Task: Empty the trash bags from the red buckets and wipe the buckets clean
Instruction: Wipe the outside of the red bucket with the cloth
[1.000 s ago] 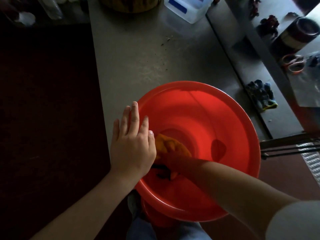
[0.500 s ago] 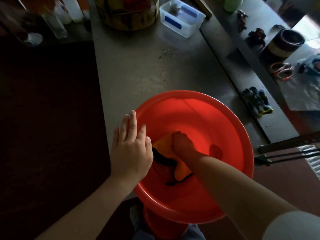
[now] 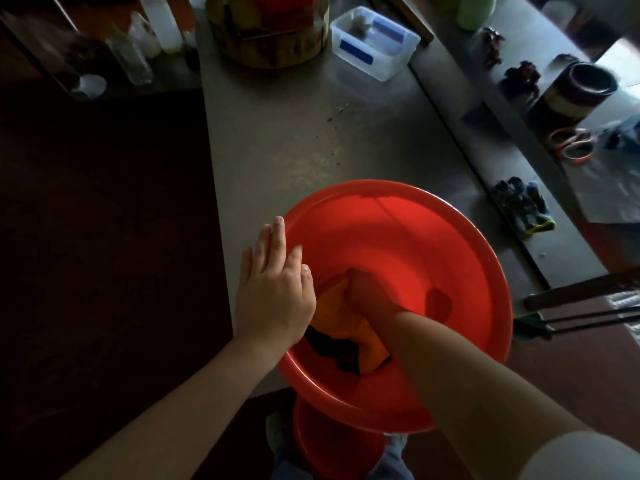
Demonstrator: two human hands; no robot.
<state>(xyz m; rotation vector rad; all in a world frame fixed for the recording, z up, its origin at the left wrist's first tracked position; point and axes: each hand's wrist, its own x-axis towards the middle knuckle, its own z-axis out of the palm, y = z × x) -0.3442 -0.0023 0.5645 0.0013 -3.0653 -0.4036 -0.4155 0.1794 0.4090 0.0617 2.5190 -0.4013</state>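
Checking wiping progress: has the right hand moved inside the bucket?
Yes. Against the red bucket, the right hand, gripping the cloth, slid away from the person.

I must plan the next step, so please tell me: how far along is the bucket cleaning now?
Done: the red bucket looks emptied, its bare inner wall showing. In hand: the right hand holds an orange cloth down inside it, and the left hand rests flat on the rim. Left: finishing this wipe. A second red bucket stands below, its state unclear.
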